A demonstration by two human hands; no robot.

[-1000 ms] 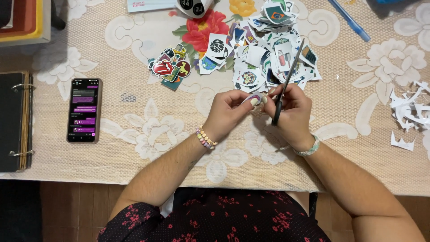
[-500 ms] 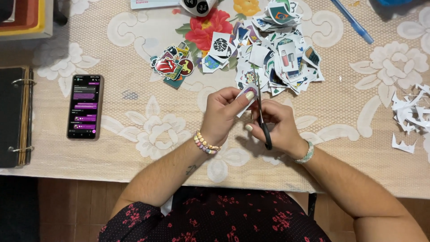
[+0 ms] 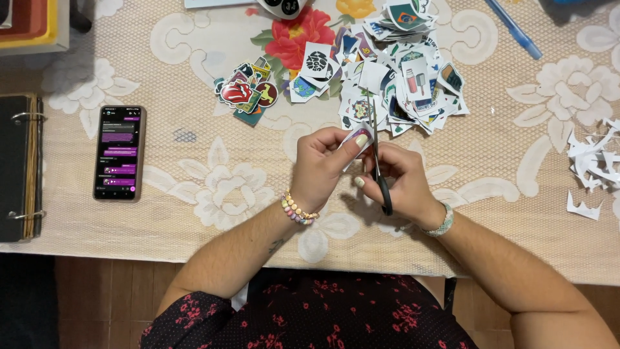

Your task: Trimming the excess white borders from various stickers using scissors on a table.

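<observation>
The left hand (image 3: 321,167) pinches one small purple-edged sticker (image 3: 359,137) between thumb and fingertips, holding it just above the bench (image 3: 194,213). The right hand (image 3: 400,184) is closed around the black handles of one pair of scissors (image 3: 378,161), whose blades point away from the person and meet the sticker's right edge. The two hands touch each other over the middle of the bench. A beaded bracelet (image 3: 298,210) sits on the left wrist and a pale beaded band (image 3: 443,222) on the right.

Just beyond the scissor tips lies one big heap of cut stickers (image 3: 403,71), too many and too overlapped to count. To its left is a smaller cluster of stickers (image 3: 244,92), about six or seven, with a few loose ones between the two groups. White paper offcuts (image 3: 591,165) lie scattered at the right edge of the bench, well apart from the hands.

One phone (image 3: 119,153) with a lit screen lies flat to the left, and one dark ring binder (image 3: 19,168) sits at the far left edge, partly cut off by the frame. One blue pen (image 3: 513,29) lies slantwise at the top right. A stacked red and yellow thing (image 3: 32,26) fills the top left corner.

The lace cloth between the phone and the left hand is bare, as is the strip along the near edge of the bench under both forearms. The right side between hand and offcuts is also open.
</observation>
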